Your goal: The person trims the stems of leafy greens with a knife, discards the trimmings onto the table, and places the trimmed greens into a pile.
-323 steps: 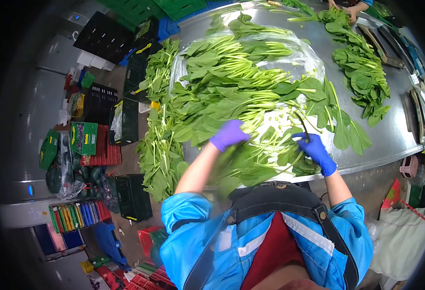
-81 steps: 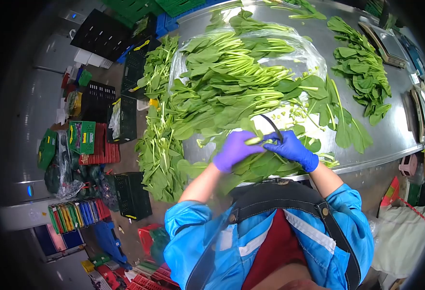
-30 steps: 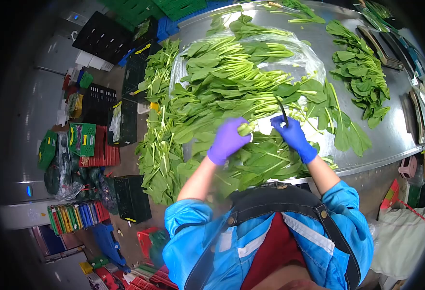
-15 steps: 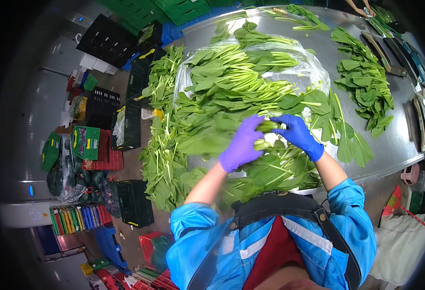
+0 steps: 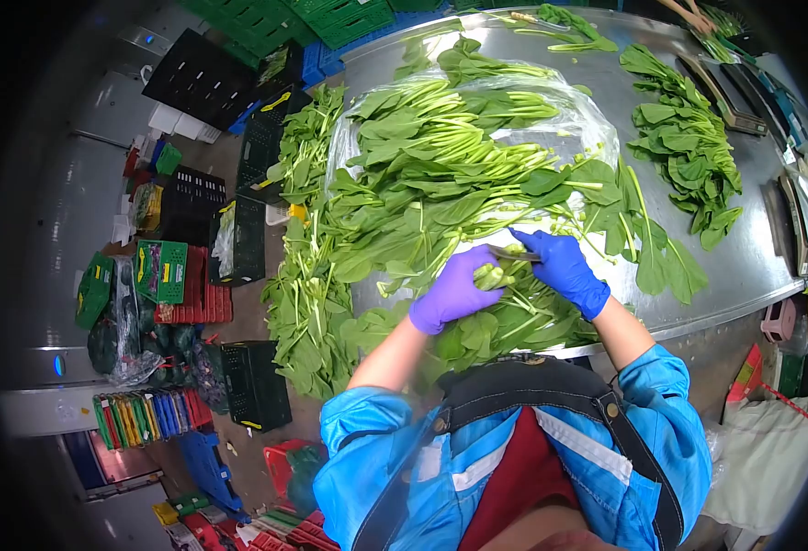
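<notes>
My left hand (image 5: 454,294), in a purple glove, is closed round a small bunch of leafy greens (image 5: 489,276), whose pale cut stem ends point right. My right hand (image 5: 566,270), in a blue glove, grips a small knife (image 5: 518,255); its thin dark blade lies across the stem ends, right by my left fingers. Just beyond both hands spreads a big pile of leafy greens (image 5: 440,156) on clear plastic film (image 5: 597,119). Loose leaves (image 5: 532,321) lie beneath and in front of my hands.
The steel table (image 5: 670,285) carries another row of greens (image 5: 684,138) at right, near scales (image 5: 725,96). Leaves heap along its left edge (image 5: 307,303). Black crates (image 5: 257,386) stand on the floor at left. Another person's hand (image 5: 698,20) shows at top right.
The bunch in my left hand has turned from lying leftward to stems beside the knife, its leaves now lower. My right hand has shifted slightly down, and the blade has come into sight.
</notes>
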Tool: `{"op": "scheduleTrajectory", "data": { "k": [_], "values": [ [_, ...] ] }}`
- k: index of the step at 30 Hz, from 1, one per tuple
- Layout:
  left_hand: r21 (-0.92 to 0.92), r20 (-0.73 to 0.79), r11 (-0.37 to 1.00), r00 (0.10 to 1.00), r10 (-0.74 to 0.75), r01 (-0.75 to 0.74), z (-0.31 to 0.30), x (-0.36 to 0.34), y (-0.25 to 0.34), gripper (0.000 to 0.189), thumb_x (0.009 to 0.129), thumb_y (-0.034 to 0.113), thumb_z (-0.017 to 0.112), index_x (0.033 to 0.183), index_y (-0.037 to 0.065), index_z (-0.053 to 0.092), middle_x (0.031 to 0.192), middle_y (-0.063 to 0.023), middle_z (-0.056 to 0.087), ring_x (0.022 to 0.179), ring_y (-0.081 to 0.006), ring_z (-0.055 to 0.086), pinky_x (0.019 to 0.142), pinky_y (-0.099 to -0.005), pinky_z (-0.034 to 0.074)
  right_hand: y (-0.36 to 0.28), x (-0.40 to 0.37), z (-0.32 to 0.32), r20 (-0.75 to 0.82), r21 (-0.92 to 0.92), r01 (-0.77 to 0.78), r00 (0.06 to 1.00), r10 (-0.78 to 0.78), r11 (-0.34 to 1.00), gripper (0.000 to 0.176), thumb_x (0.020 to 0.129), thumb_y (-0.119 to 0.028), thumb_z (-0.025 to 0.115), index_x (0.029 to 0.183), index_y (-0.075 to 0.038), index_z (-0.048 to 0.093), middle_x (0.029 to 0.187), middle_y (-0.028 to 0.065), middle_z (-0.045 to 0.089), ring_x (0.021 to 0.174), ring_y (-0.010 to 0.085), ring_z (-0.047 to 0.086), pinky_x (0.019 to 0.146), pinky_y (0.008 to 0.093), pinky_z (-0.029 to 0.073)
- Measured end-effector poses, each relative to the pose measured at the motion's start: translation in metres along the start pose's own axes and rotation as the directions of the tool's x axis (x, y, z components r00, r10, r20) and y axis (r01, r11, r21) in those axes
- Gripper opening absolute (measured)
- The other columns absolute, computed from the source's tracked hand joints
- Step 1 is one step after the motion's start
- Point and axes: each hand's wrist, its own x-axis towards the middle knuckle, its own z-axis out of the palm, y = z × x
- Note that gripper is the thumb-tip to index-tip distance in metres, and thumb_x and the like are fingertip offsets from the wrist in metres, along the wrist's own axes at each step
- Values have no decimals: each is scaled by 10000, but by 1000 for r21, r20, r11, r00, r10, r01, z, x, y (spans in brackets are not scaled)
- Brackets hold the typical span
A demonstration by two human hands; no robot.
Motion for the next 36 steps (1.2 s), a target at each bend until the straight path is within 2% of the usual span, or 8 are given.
{"op": "scheduleTrajectory", "data": {
  "k": [5, 7, 11, 15, 21, 27, 32, 36],
  "values": [
    [-162, 37, 983, 996, -76, 81, -14, -10, -9, 449, 650, 128, 736, 1061, 11, 595, 924, -122, 624, 861, -197, 583, 816, -300, 455, 17, -14, 4, 116, 100, -264, 961, 252, 959, 330, 795, -110, 603, 1123, -121, 630, 839, 124, 658, 721, 263, 637, 643, 365, 501],
    [-15, 31, 998, 998, -59, 60, -7, -12, -8, 256, 668, 117, 719, 888, 45, 611, 945, -82, 628, 845, -143, 568, 760, -293, 460, -21, -9, -15, 169, 753, -282, 956, 239, 595, 360, 821, -205, 655, 1168, -123, 611, 775, 71, 645, 663, 159, 597, 613, 306, 472],
    [-17, 21, 983, 983, -182, 182, -10, -15, -9, 257, 664, 130, 703, 896, 44, 634, 890, -101, 670, 758, -171, 619, 708, -294, 489, -24, -3, 0, 307, 669, -391, 920, 245, 632, 400, 763, -240, 738, 1110, -66, 640, 687, 29, 599, 611, 77, 496, 574, 251, 416],
    [627, -259, 758, 966, -14, 179, -48, -18, -48, 311, 653, 154, 710, 934, 38, 648, 813, -94, 641, 810, -162, 598, 753, -293, 482, -7, -22, 12, 313, 724, -523, 830, 461, 449, 372, 752, -261, 748, 1045, -46, 666, 657, 28, 594, 606, 73, 501, 573, 248, 421],
    [-113, 108, 974, 977, -186, 198, 12, -16, -27, 445, 603, 170, 789, 962, 47, 558, 783, -80, 590, 839, -172, 558, 782, -306, 454, -38, -23, 12, 274, 654, -401, 916, 293, 641, 328, 756, -267, 742, 980, -35, 685, 693, 82, 642, 595, 122, 545, 570, 277, 450],
    [406, -34, 870, 955, -293, 281, 8, -22, -52, 408, 630, 172, 760, 969, 57, 563, 823, -116, 611, 788, -222, 600, 722, -340, 468, 4, -55, 26, 443, 199, -330, 870, 215, 923, 243, 731, -302, 679, 778, -64, 662, 762, 153, 648, 719, 311, 634, 639, 391, 495],
    [167, -111, 963, 975, -194, 211, -26, -15, -56, 487, 627, 186, 738, 1069, 58, 579, 869, -145, 637, 794, -244, 619, 754, -323, 482, 66, -31, 59, 42, 116, -353, 936, 351, 928, 357, 744, -234, 670, 1069, -95, 623, 970, 104, 645, 861, 305, 623, 733, 369, 500],
    [294, -25, 893, 936, -350, 342, -29, -1, -41, 446, 612, 165, 734, 1027, 88, 591, 944, -185, 628, 872, -321, 618, 787, -385, 486, 91, -6, 91, 296, -33, -275, 916, 272, 961, 329, 748, -244, 683, 1042, -100, 655, 961, 123, 655, 889, 304, 623, 777, 370, 493]
  ]
}}
